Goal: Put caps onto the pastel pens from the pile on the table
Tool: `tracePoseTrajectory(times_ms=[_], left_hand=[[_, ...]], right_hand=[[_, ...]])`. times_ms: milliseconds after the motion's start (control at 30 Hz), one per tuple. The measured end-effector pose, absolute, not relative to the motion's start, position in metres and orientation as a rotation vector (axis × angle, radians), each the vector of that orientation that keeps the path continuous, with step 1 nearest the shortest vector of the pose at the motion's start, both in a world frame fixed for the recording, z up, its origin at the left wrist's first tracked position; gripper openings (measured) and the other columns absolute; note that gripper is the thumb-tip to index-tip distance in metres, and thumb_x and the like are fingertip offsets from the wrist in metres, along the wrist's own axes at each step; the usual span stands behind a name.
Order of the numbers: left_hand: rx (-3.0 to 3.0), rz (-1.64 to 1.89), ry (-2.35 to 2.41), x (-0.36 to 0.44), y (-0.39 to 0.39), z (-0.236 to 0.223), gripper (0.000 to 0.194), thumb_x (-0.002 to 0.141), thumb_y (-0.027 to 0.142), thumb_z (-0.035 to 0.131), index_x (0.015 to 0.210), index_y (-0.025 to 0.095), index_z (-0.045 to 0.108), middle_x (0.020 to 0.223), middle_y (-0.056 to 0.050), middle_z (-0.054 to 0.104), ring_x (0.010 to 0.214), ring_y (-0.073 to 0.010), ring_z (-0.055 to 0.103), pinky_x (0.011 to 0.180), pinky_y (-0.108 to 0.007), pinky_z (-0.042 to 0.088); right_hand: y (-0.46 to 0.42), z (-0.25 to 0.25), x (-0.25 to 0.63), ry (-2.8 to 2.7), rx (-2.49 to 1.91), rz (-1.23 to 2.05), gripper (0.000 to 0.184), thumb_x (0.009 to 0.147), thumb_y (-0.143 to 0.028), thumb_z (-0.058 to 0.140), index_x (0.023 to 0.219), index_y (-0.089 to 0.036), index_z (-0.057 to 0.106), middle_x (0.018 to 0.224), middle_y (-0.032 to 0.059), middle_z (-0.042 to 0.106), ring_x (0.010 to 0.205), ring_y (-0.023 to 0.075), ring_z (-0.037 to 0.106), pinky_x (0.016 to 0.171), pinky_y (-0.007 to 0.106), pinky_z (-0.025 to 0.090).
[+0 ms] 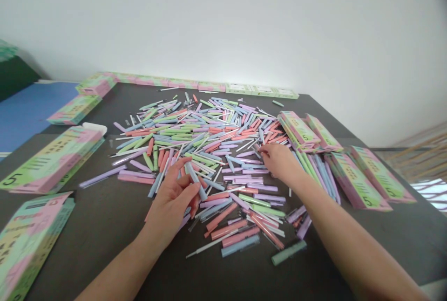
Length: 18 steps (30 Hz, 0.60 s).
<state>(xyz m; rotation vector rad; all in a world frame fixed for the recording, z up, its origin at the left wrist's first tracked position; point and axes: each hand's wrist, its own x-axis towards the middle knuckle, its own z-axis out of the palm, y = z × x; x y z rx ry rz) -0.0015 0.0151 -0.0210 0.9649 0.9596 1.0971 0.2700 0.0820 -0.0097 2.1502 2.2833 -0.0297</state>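
Dark bench (87,249) under everything. Pastel cardboard boxes (52,161) printed with 5: some lying at your left, some at your right, row along far edge. Blue surface (31,110) beyond left corner, dark green object (14,77) past it. White wall (223,21) ahead. Wooden slats (419,161) at far right.

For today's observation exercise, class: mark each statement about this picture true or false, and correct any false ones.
1. The left hand holds a pale blue pen. True.
2. The pens are lined up in tidy rows by colour. False: they lie in a jumbled pile of pastel pens, colours mixed.
3. The right hand is raised beside the white wall. False: it reaches down to the pile's right side.
4. Pink-and-green boxes printed with a 5 lie on the dark table. True.
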Motion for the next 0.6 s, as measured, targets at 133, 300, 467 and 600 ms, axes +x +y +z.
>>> tracePoseTrajectory(times_ms=[133,300,467,600], left_hand=[[0.966,1.092,0.973,-0.001,0.015,-0.021,0.048,0.080,0.019,0.063,0.122,0.027,0.042,0.077,0.003,0.062,0.040,-0.0051,0.046,0.035,-0.015,0.037],[0.962,1.091,0.973,0.000,0.015,-0.018,0.050,0.080,0.019,0.063,0.124,0.026,0.041,0.076,0.003,0.061,0.041,-0.0056,0.046,0.035,-0.015,0.038],[0.961,1.097,0.965,0.000,0.014,-0.017,0.049,0.080,0.018,0.062,0.123,0.026,0.041,0.076,0.003,0.062,0.041,-0.0056,0.046,0.035,-0.015,0.037],[0.960,1.091,0.950,0.000,0.014,-0.017,0.050,0.079,0.017,0.063,0.123,0.026,0.041,0.076,0.003,0.062,0.041,-0.0053,0.046,0.035,-0.015,0.037]], right_hand=[[0.098,-0.019,0.271,2.233,2.169,-0.077,0.025,0.088,-0.025,0.051,0.088,-0.013,0.073,0.090,0.0143,0.073,0.088,0.0255,0.067,0.077,0.031,0.046],[0.106,-0.028,0.269,2.205,2.208,-0.114,0.022,0.083,-0.025,0.054,0.084,-0.013,0.072,0.087,0.0160,0.073,0.086,0.0281,0.067,0.073,0.033,0.044],[0.110,-0.019,0.276,2.257,2.236,-0.220,0.018,0.077,-0.023,0.057,0.072,-0.014,0.072,0.073,0.0115,0.072,0.077,0.0241,0.067,0.067,0.028,0.044],[0.111,-0.009,0.288,2.298,2.335,-0.326,0.024,0.081,-0.024,0.052,0.083,-0.012,0.072,0.075,0.0080,0.073,0.068,0.0175,0.066,0.059,0.024,0.043]])
